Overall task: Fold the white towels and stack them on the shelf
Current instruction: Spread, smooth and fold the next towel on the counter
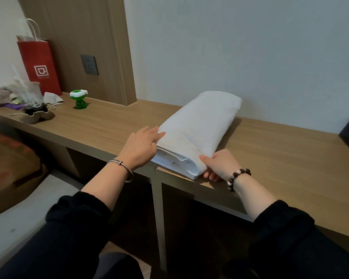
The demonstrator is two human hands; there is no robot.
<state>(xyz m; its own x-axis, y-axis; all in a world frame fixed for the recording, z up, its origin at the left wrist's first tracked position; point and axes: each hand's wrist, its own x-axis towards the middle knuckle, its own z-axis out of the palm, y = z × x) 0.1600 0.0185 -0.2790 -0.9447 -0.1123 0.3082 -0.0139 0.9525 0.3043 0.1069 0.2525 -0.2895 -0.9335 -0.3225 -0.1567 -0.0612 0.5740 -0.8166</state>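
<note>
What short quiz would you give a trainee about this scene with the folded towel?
1. True or false: the folded white towel lies on the wooden shelf.
2. What stands at the shelf's far left end? A) red paper bag B) blue bucket C) desk lamp
3. Fill in: the beaded bracelet is on the ___ wrist.
Key: 1 true; 2 A; 3 right, the wrist of the right hand, which holds the towel's near corner.

The thick white towel (pixel 197 129) I have folded into several layers lies flat on the wooden shelf (pixel 280 158), its layered end at the near edge, its far end against the wall.
</note>
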